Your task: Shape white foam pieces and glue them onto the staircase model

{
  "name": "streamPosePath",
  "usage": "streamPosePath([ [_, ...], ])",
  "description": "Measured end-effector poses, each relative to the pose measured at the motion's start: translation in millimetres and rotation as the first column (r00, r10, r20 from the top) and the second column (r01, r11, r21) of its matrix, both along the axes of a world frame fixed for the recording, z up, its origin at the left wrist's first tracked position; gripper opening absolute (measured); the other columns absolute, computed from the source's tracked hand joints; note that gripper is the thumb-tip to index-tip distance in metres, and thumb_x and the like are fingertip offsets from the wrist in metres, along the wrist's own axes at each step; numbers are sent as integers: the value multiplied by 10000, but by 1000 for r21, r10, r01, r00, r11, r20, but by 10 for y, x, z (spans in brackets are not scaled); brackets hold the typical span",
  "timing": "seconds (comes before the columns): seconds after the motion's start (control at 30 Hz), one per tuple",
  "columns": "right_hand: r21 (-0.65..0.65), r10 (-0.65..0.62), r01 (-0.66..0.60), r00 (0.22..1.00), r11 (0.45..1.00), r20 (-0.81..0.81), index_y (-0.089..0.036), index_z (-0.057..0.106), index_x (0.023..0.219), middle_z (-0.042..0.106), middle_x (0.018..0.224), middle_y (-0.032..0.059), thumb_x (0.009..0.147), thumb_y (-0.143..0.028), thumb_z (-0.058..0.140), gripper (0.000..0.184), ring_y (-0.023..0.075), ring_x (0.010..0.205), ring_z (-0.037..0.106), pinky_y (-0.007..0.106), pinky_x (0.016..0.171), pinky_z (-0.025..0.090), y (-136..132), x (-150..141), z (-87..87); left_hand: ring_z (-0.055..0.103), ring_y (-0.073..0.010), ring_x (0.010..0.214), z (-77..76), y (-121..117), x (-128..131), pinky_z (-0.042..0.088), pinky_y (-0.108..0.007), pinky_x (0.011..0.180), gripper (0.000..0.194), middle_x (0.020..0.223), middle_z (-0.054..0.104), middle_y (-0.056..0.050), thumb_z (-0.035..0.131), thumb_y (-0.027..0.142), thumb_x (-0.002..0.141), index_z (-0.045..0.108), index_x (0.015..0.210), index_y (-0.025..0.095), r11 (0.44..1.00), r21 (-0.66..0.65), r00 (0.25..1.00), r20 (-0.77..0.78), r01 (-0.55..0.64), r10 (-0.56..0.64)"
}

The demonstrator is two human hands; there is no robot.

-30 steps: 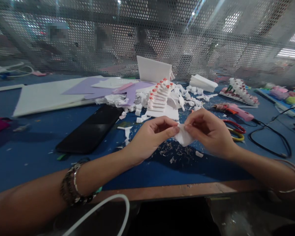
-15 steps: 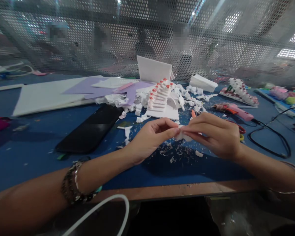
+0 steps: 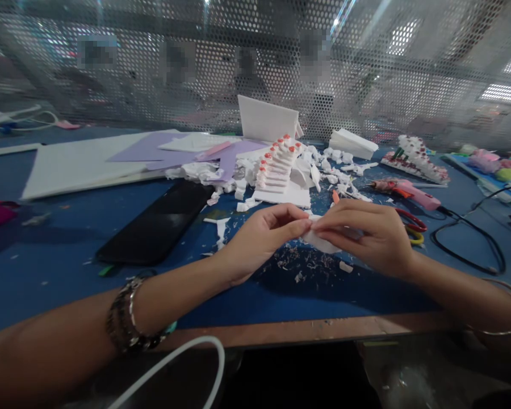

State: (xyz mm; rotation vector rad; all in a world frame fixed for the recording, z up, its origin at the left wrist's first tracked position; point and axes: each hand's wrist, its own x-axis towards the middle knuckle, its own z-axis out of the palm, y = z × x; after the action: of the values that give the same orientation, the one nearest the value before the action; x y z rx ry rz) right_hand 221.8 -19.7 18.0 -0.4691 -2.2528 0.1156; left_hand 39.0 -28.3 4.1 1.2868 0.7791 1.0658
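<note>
Between my two hands is a small piece of white paper (image 3: 323, 243), partly covered by the fingers. My left hand (image 3: 266, 238) pinches its left end between thumb and fingertips. On the other side, my right hand (image 3: 368, 236) grips it with bent fingers. Just beyond the hands stands a small white staircase model (image 3: 275, 176) with red-dotted posts, on a white base. White shavings (image 3: 304, 264) lie scattered on the blue table under the hands.
A black phone (image 3: 157, 227) lies left. White board (image 3: 80, 165) and purple sheets (image 3: 147, 149) are behind it. Right are a pink glue gun (image 3: 417, 194) with its black cable (image 3: 489, 244), scissors (image 3: 413, 227) and a red-and-white model (image 3: 417, 159). A perforated metal screen (image 3: 213, 85) closes the back.
The white paper has turned in my fingers and shows a broader face below the right hand. The right hand has shifted slightly, baring more of the scissors' handles.
</note>
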Motion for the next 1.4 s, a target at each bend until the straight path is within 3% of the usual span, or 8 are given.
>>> streamPosePath([
  [0.2, 35, -75, 73, 996, 997, 49, -186, 621, 935, 635, 825, 18, 758, -182, 601, 178, 74, 719, 584, 223, 741, 477, -29, 14, 6, 468, -58, 632, -10, 17, -22, 370, -173, 649, 108, 661, 531, 45, 650, 246, 707, 585, 678, 165, 1000, -26, 1000, -3, 10, -10],
  [0.43, 245, -61, 37, 994, 969, 93, -155, 591, 1011, 613, 850, 45, 785, -137, 559, 229, 89, 775, 563, 214, 720, 476, -9, 71, -25, 472, -76, 630, -18, 13, -22, 376, -203, 659, 134, 639, 546, 31, 629, 268, 726, 580, 666, 159, 997, -14, 997, -29, 74, -74],
  [0.63, 281, -50, 16, 992, 959, 113, -183, 573, 1008, 606, 854, 38, 787, -140, 558, 225, 102, 769, 541, 234, 705, 469, -4, 97, -31, 480, -59, 628, -43, 11, -24, 377, -187, 671, 122, 637, 537, 43, 629, 264, 736, 591, 677, 164, 995, -11, 994, -35, 100, -100],
  [1.03, 11, -89, 89, 995, 996, 51, -184, 548, 777, 602, 726, -6, 791, -203, 564, 28, 72, 660, 551, 210, 689, 446, 15, 30, -29, 519, -89, 625, 9, 3, -2, 412, -200, 633, 126, 649, 577, 24, 634, 269, 708, 588, 705, 152, 988, 138, 983, -178, 66, -41],
  [1.4, 132, -213, 207, 977, 969, 28, -168, 506, 728, 554, 647, -44, 785, -251, 573, 121, 39, 570, 500, 152, 580, 381, 28, 7, -68, 518, -98, 618, 11, -56, 7, 427, -195, 587, 173, 682, 596, -3, 638, 286, 687, 605, 738, 123, 975, 219, 960, -267, -24, 84],
])
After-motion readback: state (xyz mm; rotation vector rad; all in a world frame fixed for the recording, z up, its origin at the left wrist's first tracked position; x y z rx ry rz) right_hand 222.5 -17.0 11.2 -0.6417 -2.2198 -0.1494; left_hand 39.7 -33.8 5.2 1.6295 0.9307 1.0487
